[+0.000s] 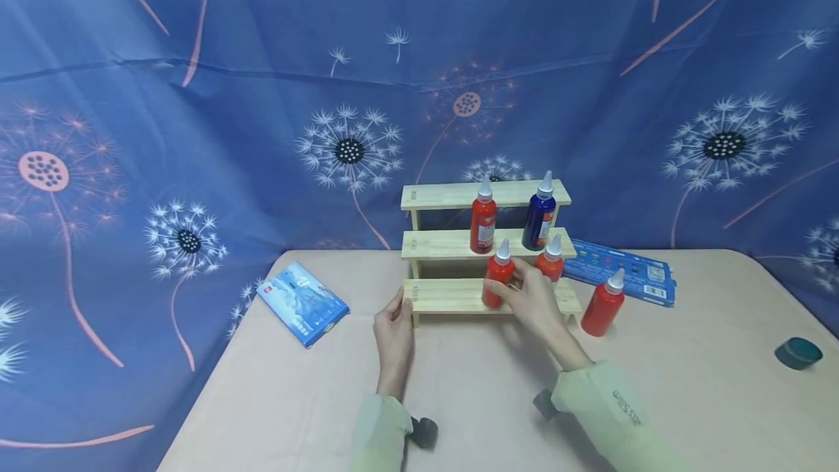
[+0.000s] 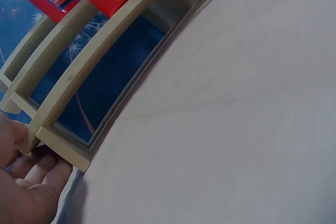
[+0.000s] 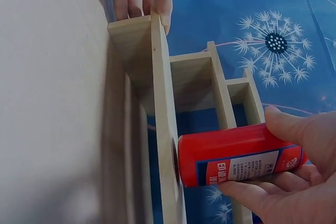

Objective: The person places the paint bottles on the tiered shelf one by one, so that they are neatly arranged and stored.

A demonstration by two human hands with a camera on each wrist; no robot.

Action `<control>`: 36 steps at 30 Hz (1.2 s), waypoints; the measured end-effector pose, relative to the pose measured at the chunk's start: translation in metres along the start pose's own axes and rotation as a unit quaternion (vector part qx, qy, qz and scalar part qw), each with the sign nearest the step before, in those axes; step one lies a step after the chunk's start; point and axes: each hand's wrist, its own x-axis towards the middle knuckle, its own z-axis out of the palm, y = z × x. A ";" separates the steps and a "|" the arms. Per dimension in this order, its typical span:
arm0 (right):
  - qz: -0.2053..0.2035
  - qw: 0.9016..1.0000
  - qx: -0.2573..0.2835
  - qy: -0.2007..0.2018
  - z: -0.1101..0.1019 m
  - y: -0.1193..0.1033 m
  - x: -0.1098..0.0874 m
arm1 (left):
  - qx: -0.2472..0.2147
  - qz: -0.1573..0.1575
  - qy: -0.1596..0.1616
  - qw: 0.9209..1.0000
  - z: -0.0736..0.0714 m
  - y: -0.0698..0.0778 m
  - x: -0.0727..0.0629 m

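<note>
A three-tier wooden rack (image 1: 452,296) stands on the table. My left hand (image 1: 394,333) grips the left end of its lowest shelf, thumb on top and fingers beneath, as the left wrist view shows. With the right hand (image 1: 534,297) I hold a red bottle (image 3: 236,156) with a grey pointed cap, its base right at the lowest shelf's surface. Just right of it, another red bottle (image 1: 549,262) is partly hidden behind my hand. On the middle shelf stand a red bottle (image 1: 483,221) and a dark blue bottle (image 1: 539,217).
Right of the rack, a red bottle (image 1: 601,306) stands on the table (image 1: 485,399). Behind it lies a flat blue box (image 1: 629,272). A light blue box (image 1: 304,304) lies to the left, and a dark teal round object (image 1: 797,353) sits near the right edge. A patterned blue cloth (image 1: 262,93) hangs behind.
</note>
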 end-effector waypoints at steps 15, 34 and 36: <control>-0.008 1.000 -0.010 0.000 0.001 -0.001 0.006 | 0.019 0.017 -0.001 1.000 0.000 0.003 -0.002; -0.003 0.999 0.047 0.007 -0.014 -0.016 -0.004 | 0.018 0.016 0.000 1.000 -0.001 0.001 -0.004; -0.009 0.998 0.058 0.007 -0.018 -0.022 -0.007 | 0.019 0.014 0.002 1.000 -0.002 0.001 -0.004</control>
